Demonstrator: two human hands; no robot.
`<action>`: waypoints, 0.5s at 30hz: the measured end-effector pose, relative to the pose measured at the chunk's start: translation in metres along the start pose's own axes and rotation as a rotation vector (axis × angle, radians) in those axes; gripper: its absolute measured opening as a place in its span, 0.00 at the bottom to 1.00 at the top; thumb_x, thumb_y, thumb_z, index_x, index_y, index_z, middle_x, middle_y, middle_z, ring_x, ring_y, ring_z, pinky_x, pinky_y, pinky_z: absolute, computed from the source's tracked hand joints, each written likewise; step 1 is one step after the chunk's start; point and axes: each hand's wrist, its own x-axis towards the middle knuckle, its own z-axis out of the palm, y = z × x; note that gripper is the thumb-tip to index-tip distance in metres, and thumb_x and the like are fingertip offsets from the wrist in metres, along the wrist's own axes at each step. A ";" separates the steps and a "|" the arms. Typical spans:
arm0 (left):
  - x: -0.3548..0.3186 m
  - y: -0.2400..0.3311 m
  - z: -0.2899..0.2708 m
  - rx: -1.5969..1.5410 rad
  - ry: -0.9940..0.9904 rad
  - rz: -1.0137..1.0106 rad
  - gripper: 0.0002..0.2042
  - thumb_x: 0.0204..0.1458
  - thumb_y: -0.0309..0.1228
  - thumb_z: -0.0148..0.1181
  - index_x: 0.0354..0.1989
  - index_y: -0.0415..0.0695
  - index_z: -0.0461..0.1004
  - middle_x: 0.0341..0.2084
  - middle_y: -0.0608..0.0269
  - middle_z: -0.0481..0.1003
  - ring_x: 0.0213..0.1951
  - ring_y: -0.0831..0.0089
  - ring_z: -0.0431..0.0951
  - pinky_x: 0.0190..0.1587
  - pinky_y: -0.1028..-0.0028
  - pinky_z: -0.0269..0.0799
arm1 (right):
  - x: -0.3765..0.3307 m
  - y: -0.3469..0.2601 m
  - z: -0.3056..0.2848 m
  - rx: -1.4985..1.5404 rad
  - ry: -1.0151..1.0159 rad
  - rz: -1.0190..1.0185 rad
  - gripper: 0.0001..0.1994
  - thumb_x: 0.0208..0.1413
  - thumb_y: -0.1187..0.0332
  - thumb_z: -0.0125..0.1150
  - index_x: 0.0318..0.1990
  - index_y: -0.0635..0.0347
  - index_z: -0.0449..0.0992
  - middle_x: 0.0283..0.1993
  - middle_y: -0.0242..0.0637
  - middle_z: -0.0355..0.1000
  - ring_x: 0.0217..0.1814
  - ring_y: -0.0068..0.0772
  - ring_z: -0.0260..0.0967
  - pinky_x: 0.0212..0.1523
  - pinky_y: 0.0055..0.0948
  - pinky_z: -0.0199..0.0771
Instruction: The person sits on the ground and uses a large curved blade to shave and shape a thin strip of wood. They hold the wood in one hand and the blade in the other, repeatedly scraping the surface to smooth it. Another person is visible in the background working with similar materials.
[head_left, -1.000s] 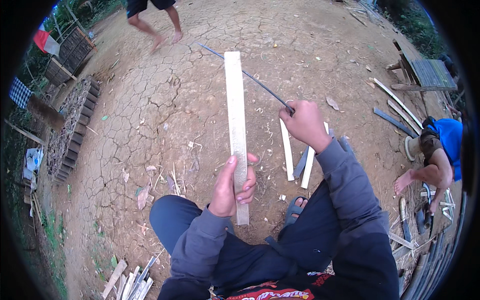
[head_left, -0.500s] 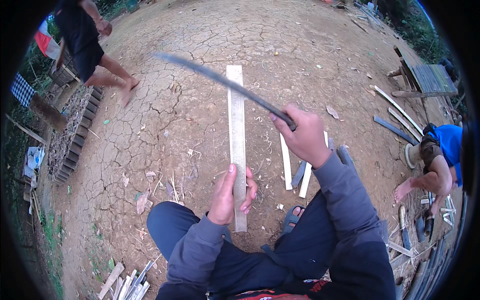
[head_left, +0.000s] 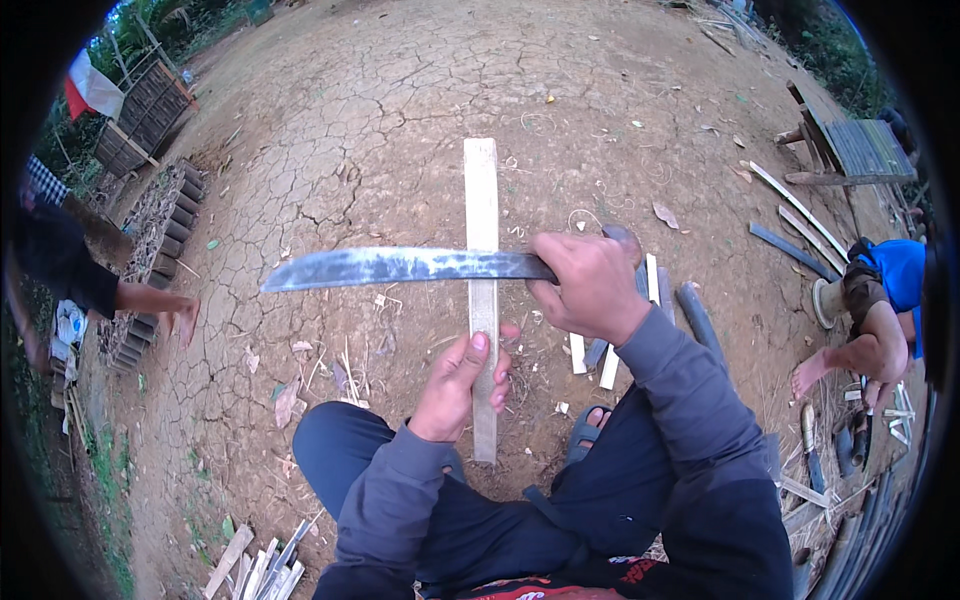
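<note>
**A:** Where does the wooden slat [head_left: 481,215] lie from the hands?

**B:** It runs straight away from the person, near end down by the knees, far end out over the cracked dirt ground [head_left: 380,120]. Its long axis goes near to far, almost dead centre in the view.

**A:** And who has hold of it?

**B:** The left hand [head_left: 462,385] is closed around its lower part, thumb pointing up along the left edge. That grip sits near the person's end, so most of the slat stands free beyond the fist.

**A:** The blade?

**B:** The right hand [head_left: 590,285] is clenched on the handle of a long knife [head_left: 400,267]. The blade points left and lies across the slat at close to a right angle, just above the left hand. The handle is on the right of the slat, the tip well out to the left.

**A:** Is the edge touching the wood?

**B:** I cannot tell. It crosses in front of the slat, but contact or a gap does not show from above.

**A:** So which hand is nearer the crossing?

**B:** Both are close. The right fist is just beside the slat's right edge at blade height; the left is just below the crossing, on the slat itself.

**A:** Anything else around?

**B:** Pale wood strips [head_left: 610,365] lie on the ground at the right of the slat, by a sandalled foot [head_left: 590,425]. Another person in blue [head_left: 890,280] crouches far right.
</note>
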 end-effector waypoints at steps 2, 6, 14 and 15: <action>-0.002 0.003 -0.003 -0.079 -0.040 0.012 0.19 0.68 0.44 0.41 0.52 0.39 0.65 0.26 0.62 0.67 0.21 0.75 0.69 0.23 0.75 0.68 | -0.002 -0.006 -0.001 -0.007 -0.055 0.037 0.11 0.44 0.65 0.67 0.30 0.56 0.70 0.23 0.36 0.71 0.26 0.42 0.74 0.26 0.38 0.72; 0.000 0.008 0.015 0.026 0.140 0.068 0.17 0.68 0.40 0.39 0.52 0.39 0.64 0.25 0.61 0.66 0.18 0.75 0.66 0.22 0.75 0.66 | -0.006 -0.014 0.009 0.011 -0.034 -0.003 0.10 0.42 0.64 0.68 0.27 0.54 0.71 0.20 0.34 0.71 0.23 0.40 0.73 0.24 0.38 0.70; -0.004 0.002 0.003 0.067 0.192 -0.029 0.19 0.68 0.48 0.36 0.41 0.44 0.65 0.17 0.69 0.60 0.13 0.83 0.57 0.16 0.79 0.56 | -0.009 -0.027 0.022 -0.008 0.001 -0.056 0.07 0.42 0.66 0.68 0.25 0.52 0.75 0.19 0.34 0.71 0.21 0.39 0.72 0.22 0.36 0.68; -0.004 -0.002 0.005 0.125 0.237 -0.036 0.19 0.68 0.48 0.36 0.40 0.44 0.65 0.16 0.70 0.59 0.12 0.83 0.55 0.15 0.79 0.55 | -0.009 -0.024 0.024 -0.010 0.009 -0.039 0.06 0.42 0.65 0.68 0.25 0.52 0.75 0.19 0.34 0.72 0.21 0.38 0.73 0.22 0.36 0.69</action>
